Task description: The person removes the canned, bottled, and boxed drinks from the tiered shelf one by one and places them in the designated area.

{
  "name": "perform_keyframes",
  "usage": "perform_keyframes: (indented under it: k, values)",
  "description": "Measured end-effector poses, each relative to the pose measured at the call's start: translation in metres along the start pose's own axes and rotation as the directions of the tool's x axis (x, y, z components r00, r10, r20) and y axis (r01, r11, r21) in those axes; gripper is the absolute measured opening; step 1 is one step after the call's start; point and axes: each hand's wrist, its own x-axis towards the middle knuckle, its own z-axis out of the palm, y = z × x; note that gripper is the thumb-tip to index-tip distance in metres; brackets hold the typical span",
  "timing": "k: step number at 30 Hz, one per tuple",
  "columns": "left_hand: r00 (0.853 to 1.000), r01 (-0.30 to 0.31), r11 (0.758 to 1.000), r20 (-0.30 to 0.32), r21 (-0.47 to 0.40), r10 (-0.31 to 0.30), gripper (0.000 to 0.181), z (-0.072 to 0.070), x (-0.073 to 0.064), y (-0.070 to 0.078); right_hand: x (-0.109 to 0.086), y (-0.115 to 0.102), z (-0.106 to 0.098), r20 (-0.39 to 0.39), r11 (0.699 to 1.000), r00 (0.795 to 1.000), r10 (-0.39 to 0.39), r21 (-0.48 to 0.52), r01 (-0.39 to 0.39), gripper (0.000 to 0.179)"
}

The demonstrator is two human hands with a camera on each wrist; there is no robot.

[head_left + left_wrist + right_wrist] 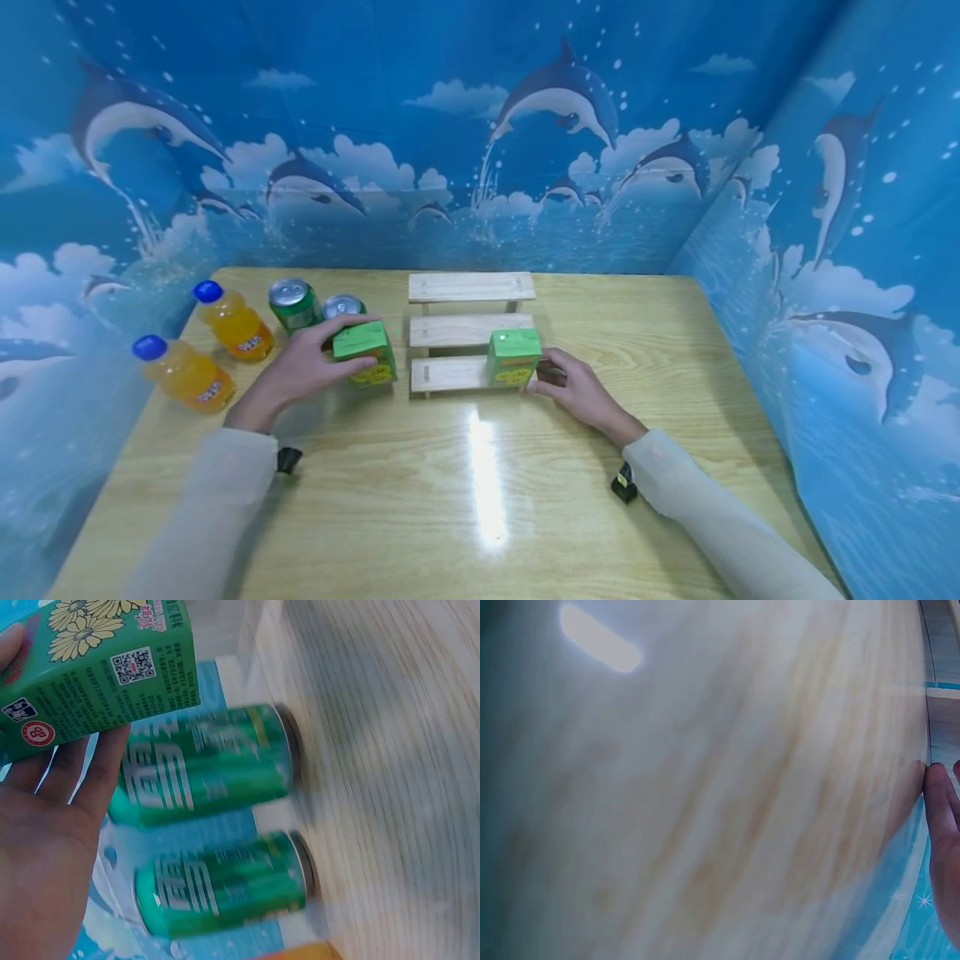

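My left hand [300, 364] grips a green drink carton [365, 354] with yellow flowers on it, raised above the table left of a small wooden step rack [447, 375]. Its printed side shows in the left wrist view, with the palm [45, 862] beneath. Another green carton [513, 358] stands upright at the right end of the lowest step. Beside that carton's right side is my right hand [583, 392], thumb and fingers apart; whether they touch it is hard to see. The right wrist view catches only part of this hand [945, 847] at its edge.
Two green cans [217, 765] stand behind the left hand, one partly hidden by it in the head view. Orange drink bottles with blue caps [234, 323] stand farther left. Dolphin-printed curtains [450, 192] border the wooden table [405, 500] at the back and sides.
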Motion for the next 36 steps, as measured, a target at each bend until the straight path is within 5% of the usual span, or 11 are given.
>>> perform_keyframes:
  k: [16, 36]
  values:
    - [0.978, 0.21, 0.977, -0.021, 0.031, -0.209, 0.08, -0.031, -0.023, -0.024, 0.0, 0.002, 0.0, -0.001, 1.0, 1.0, -0.002, 0.005, 0.002, 0.059]
    - [0.966, 0.241, 0.965, -0.122, 0.101, -0.228, 0.086, -0.053, -0.037, -0.056, -0.001, 0.002, 0.0, -0.005, 1.0, 1.0, 0.009, 0.014, -0.009, 0.059]
